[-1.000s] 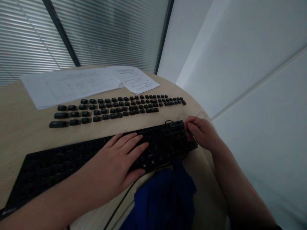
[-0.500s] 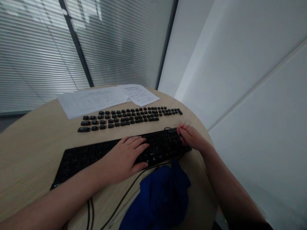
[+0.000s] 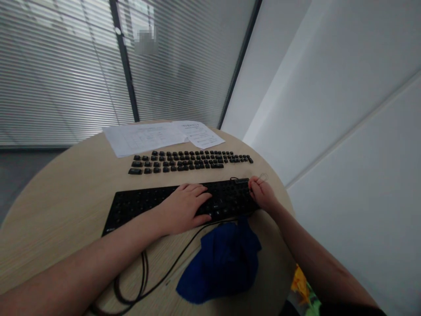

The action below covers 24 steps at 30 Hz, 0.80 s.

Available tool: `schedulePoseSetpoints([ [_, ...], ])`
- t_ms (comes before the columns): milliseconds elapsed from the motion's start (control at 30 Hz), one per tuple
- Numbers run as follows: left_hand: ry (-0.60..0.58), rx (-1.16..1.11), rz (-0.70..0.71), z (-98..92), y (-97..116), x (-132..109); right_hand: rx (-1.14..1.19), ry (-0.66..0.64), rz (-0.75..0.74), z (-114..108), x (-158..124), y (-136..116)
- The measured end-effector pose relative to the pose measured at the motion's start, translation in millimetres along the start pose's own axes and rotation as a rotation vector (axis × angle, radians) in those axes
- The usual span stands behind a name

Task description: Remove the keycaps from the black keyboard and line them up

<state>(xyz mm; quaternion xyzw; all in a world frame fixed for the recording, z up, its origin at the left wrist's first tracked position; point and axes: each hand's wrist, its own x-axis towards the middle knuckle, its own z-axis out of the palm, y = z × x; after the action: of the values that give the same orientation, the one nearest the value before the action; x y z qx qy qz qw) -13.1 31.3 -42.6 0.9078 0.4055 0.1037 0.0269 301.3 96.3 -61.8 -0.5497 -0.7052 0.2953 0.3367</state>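
Observation:
A black keyboard (image 3: 138, 202) lies across the table, many of its keycaps off. My left hand (image 3: 186, 208) rests flat over its middle, fingers stretched out and thumb along the near edge. At the keyboard's right end my right hand (image 3: 261, 193) is closed around what looks like a wire keycap puller (image 3: 263, 177); thin wire loops stick out past the fingers, and the rest of it is hidden in the hand. Loose black keycaps (image 3: 173, 168) stand in several rows beyond the keyboard.
Printed sheets (image 3: 144, 137) lie at the far side of the round wooden table (image 3: 66, 188). Near me are a crumpled blue cloth (image 3: 223, 263) and a looped black cable (image 3: 158, 283). A white wall (image 3: 355, 131) rises close on the right; blinds (image 3: 59, 87) stand behind.
The view has shifted, so the table and everything on it appear moved to the right. Both hands keep their places at the keyboard, the right one still closed at its right end.

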Motion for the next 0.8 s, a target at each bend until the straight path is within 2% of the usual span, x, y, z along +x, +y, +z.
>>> schedulePoseSetpoints([
  [100,-0.002,-0.005,-0.006,0.8,0.3,-0.2,-0.065,0.098,-0.104,3.5,-3.9,4.2],
  [233,-0.014,-0.01,-0.015,-0.4,1.4,-0.2,-0.105,0.119,-0.155,6.6,-6.0,2.0],
  [533,0.026,-0.024,0.008,-0.9,0.0,-1.5,0.299,0.222,0.051,12.6,-3.6,8.0],
  [633,0.034,-0.031,0.009,0.3,-0.6,-2.0,0.415,0.267,0.061,11.2,0.9,6.4],
  [800,0.052,-0.062,0.011,0.3,-0.9,-1.4,0.413,0.255,0.029,11.8,-2.3,1.9],
])
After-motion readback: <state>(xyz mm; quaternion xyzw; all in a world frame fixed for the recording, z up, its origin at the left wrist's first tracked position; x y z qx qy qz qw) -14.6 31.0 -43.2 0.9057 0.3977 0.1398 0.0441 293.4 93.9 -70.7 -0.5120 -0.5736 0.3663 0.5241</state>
